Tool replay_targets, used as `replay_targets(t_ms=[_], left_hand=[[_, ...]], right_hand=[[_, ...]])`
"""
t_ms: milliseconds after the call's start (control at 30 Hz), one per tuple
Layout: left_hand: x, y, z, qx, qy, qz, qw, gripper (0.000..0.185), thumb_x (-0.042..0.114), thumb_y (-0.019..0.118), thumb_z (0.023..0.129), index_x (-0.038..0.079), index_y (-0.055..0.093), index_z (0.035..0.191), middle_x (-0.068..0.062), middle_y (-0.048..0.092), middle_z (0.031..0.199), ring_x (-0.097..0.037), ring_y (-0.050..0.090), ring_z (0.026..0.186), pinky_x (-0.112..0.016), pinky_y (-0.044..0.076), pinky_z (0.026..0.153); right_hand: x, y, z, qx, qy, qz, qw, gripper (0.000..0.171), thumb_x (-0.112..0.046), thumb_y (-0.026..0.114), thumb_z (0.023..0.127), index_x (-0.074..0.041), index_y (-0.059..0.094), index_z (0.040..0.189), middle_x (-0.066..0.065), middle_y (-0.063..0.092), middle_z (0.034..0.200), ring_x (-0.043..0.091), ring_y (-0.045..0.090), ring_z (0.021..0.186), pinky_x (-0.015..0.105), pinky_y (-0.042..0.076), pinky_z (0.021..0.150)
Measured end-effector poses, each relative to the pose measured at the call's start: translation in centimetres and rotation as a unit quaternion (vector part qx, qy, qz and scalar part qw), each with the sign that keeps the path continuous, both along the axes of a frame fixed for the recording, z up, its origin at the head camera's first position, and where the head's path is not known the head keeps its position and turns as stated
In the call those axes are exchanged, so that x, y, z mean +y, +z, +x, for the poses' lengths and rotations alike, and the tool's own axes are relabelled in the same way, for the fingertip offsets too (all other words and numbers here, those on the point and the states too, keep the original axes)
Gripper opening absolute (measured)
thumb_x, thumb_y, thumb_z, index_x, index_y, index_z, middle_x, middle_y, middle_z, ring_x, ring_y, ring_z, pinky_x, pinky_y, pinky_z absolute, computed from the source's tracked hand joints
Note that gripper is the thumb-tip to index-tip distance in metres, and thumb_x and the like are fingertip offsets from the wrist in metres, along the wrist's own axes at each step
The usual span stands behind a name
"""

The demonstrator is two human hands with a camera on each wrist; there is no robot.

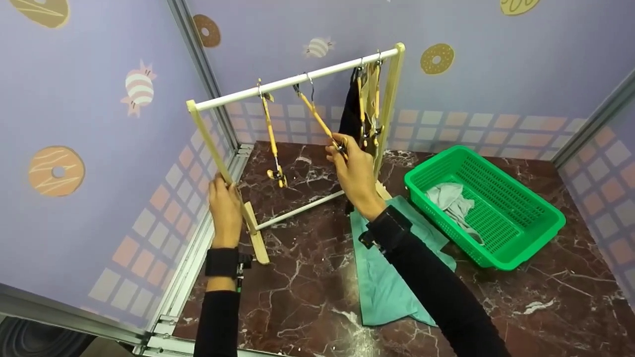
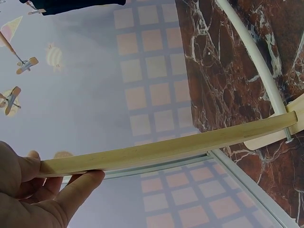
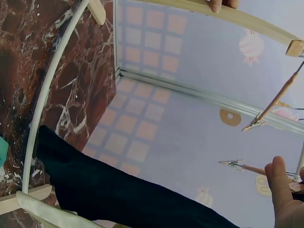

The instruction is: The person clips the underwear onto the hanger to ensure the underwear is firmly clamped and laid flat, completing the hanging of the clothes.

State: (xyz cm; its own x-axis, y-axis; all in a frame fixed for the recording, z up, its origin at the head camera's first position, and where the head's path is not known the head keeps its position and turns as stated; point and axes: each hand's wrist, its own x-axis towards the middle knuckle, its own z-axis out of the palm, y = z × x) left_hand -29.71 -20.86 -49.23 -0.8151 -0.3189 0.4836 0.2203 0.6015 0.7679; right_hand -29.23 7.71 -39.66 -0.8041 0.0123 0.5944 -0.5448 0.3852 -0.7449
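Standing on the dark marble table [image 1: 521, 297] is a small wooden clothes rack [image 1: 297, 82] with a white top rod, and the person works on it with both hands. The left hand [image 1: 225, 208] has its fingers wrapped around the left wooden post [image 1: 213, 144] of the rack, low on the post and just above its foot; in the left wrist view the thumb and fingers [image 2: 71, 190] close on the wooden slat [image 2: 166, 149] from both sides. The right hand [image 1: 354, 171] is raised to the middle of the rack and pinches the lower end of a wooden hanger [image 1: 317, 116], which hangs by its hook from the rod and is tilted toward this hand. A second hanger [image 1: 273, 144] hangs free at about 9 o'clock from the right hand, between the two hands. At 12 o'clock from the right hand, against the right post, a dark garment [image 1: 351, 116] and a pale one hang close together on more hangers. A green cloth [image 1: 387, 277] lies flat on the table at 6 o'clock from the right hand, partly under the forearm. A green plastic basket [image 1: 526, 233] stands at 3 o'clock, near the cloth, with a grey cloth [image 1: 454, 198] lying inside it.
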Motion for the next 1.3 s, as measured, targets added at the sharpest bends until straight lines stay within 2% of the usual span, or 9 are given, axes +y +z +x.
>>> replay_targets(t_ms=[133, 300, 467, 533, 700, 733, 933, 1167, 1300], left_hand=[[0.0, -0.1, 0.2, 0.003, 0.001, -0.005, 1.0000, 0.040, 0.003, 0.051, 0.104, -0.011, 0.045, 0.142, -0.027, 0.054, 0.119, -0.041, 0.060, 0.103, -0.049, 0.057, 0.090], [0.0, -0.2, 0.1, 0.018, 0.018, -0.028, 0.9993, 0.042, 0.004, 0.053, 0.103, -0.012, 0.045, 0.141, -0.028, 0.055, 0.117, -0.043, 0.059, 0.105, -0.053, 0.055, 0.093], [0.1, -0.2, 0.1, 0.022, 0.020, -0.034, 0.9990, 0.041, 0.003, 0.054, 0.102, -0.012, 0.046, 0.139, -0.029, 0.056, 0.116, -0.044, 0.059, 0.105, -0.053, 0.055, 0.093], [0.2, -0.2, 0.1, 0.021, 0.017, -0.030, 0.9992, 0.041, 0.003, 0.054, 0.102, -0.012, 0.046, 0.140, -0.029, 0.055, 0.116, -0.044, 0.059, 0.104, -0.053, 0.055, 0.093], [0.1, -0.2, 0.1, 0.017, 0.018, -0.029, 0.9993, 0.041, 0.004, 0.053, 0.103, -0.011, 0.046, 0.140, -0.028, 0.055, 0.117, -0.043, 0.059, 0.103, -0.053, 0.055, 0.093], [0.0, -0.2, 0.1, 0.019, 0.019, -0.031, 0.9992, 0.040, 0.005, 0.053, 0.103, -0.011, 0.046, 0.140, -0.028, 0.055, 0.117, -0.044, 0.059, 0.103, -0.053, 0.055, 0.094], [-0.1, -0.2, 0.0, 0.022, 0.013, -0.026, 0.9993, 0.040, 0.004, 0.053, 0.103, -0.011, 0.046, 0.140, -0.028, 0.055, 0.115, -0.043, 0.060, 0.102, -0.052, 0.056, 0.093], [0.0, 0.0, 0.1, 0.003, 0.009, -0.015, 0.9998, 0.041, 0.004, 0.052, 0.104, -0.010, 0.045, 0.142, -0.028, 0.055, 0.118, -0.042, 0.060, 0.103, -0.051, 0.056, 0.092], [0.0, 0.0, 0.1, 0.000, 0.014, -0.017, 0.9997, 0.041, 0.004, 0.052, 0.104, -0.011, 0.045, 0.141, -0.029, 0.055, 0.120, -0.043, 0.059, 0.105, -0.051, 0.056, 0.093]], right_hand=[[0.0, -0.1, 0.0, 0.015, -0.009, 0.004, 1.000, 0.027, -0.006, 0.057, 0.103, 0.003, 0.060, 0.129, 0.016, 0.072, 0.118, 0.023, 0.074, 0.098, 0.024, 0.060, 0.084], [-0.1, 0.0, 0.0, 0.042, -0.011, 0.002, 0.999, 0.027, -0.010, 0.057, 0.103, 0.004, 0.061, 0.126, 0.016, 0.073, 0.115, 0.023, 0.073, 0.101, 0.026, 0.059, 0.085], [0.0, 0.5, 0.5, 0.067, -0.030, 0.009, 0.997, 0.028, -0.014, 0.058, 0.103, 0.002, 0.062, 0.126, 0.015, 0.073, 0.115, 0.019, 0.073, 0.099, 0.027, 0.058, 0.080], [0.1, 0.6, 0.9, 0.079, -0.040, 0.013, 0.996, 0.028, -0.015, 0.059, 0.103, 0.000, 0.062, 0.126, 0.012, 0.074, 0.115, 0.017, 0.073, 0.093, 0.026, 0.056, 0.074], [1.0, 0.2, 2.0, 0.127, -0.044, 0.014, 0.991, 0.026, -0.010, 0.062, 0.101, 0.002, 0.063, 0.124, 0.010, 0.075, 0.114, 0.019, 0.073, 0.094, 0.029, 0.058, 0.071], [1.2, -0.1, 2.3, 0.137, -0.041, 0.014, 0.990, 0.026, -0.008, 0.063, 0.100, 0.003, 0.063, 0.123, 0.011, 0.075, 0.114, 0.020, 0.073, 0.101, 0.029, 0.060, 0.076], [3.1, -2.8, 4.5, 0.162, -0.033, 0.034, 0.986, 0.026, -0.004, 0.063, 0.099, 0.006, 0.062, 0.123, 0.013, 0.074, 0.114, 0.023, 0.073, 0.101, 0.028, 0.061, 0.080], [5.9, -6.9, 6.9, 0.143, -0.031, 0.068, 0.987, 0.030, 0.004, 0.065, 0.095, 0.004, 0.063, 0.125, 0.015, 0.075, 0.111, 0.026, 0.075, 0.088, 0.032, 0.062, 0.068], [7.4, -9.9, 8.2, 0.132, -0.044, 0.097, 0.985, 0.034, 0.007, 0.069, 0.091, 0.004, 0.063, 0.125, 0.017, 0.075, 0.108, 0.028, 0.075, 0.089, 0.038, 0.063, 0.067]])
